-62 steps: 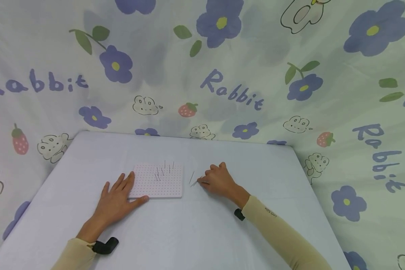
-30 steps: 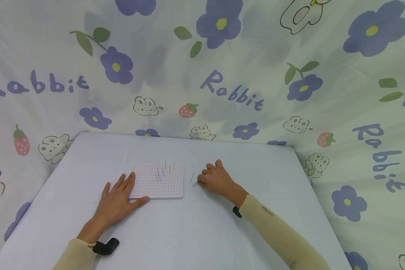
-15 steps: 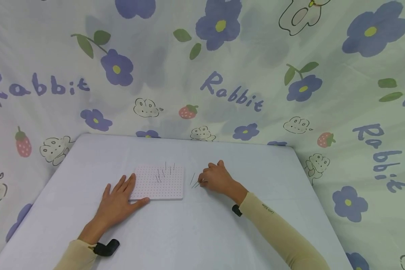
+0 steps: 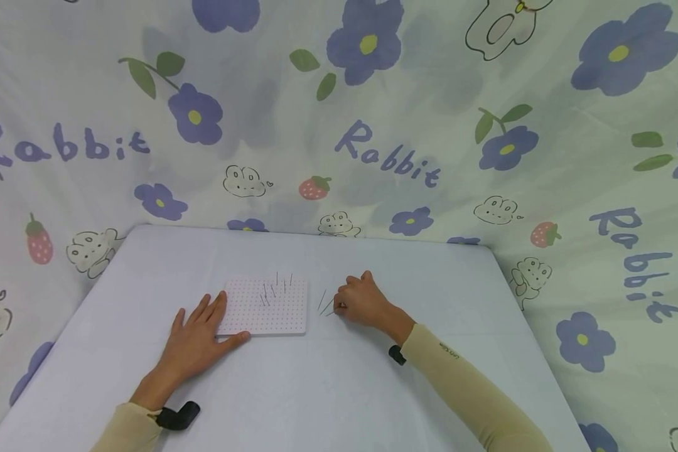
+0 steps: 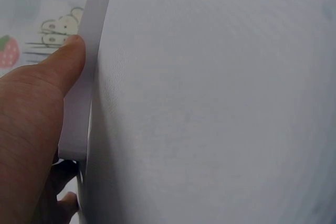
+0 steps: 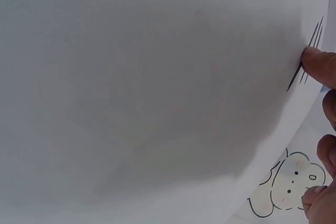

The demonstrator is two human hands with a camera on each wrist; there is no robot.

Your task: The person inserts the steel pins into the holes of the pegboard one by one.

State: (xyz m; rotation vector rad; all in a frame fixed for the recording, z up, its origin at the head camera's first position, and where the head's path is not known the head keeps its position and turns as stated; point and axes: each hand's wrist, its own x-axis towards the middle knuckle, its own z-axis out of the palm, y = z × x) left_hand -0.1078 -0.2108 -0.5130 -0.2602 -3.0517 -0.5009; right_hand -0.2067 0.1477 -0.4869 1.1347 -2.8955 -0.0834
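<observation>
A flat white board [image 4: 282, 320] with rows of small dots lies on the table. Several thin needles [image 4: 265, 292] stand up from its upper middle, some leaning. My left hand [image 4: 191, 336] rests spread at the board's left side, thumb along the front edge; in the left wrist view the thumb [image 5: 65, 64] touches the board's side. To the right of the board, my right hand [image 4: 366, 302] bends over a few loose dark needles. In the right wrist view its thumb [image 6: 320, 66] is on one needle [image 6: 293, 80], apparently pinching it; the opposing fingertip is hidden.
The white-covered table [image 4: 316, 389] ends at a far edge against a hanging cloth [image 4: 282, 144] printed with flowers, rabbits and strawberries. A loose needle [image 4: 321, 301] lies between the board and my right hand. Black wrist cameras [image 4: 179, 415] sit at both cuffs.
My right hand has shifted slightly among the loose needles, and one needle by its fingertips has turned to lie flatter. The left hand and the board stay in place.
</observation>
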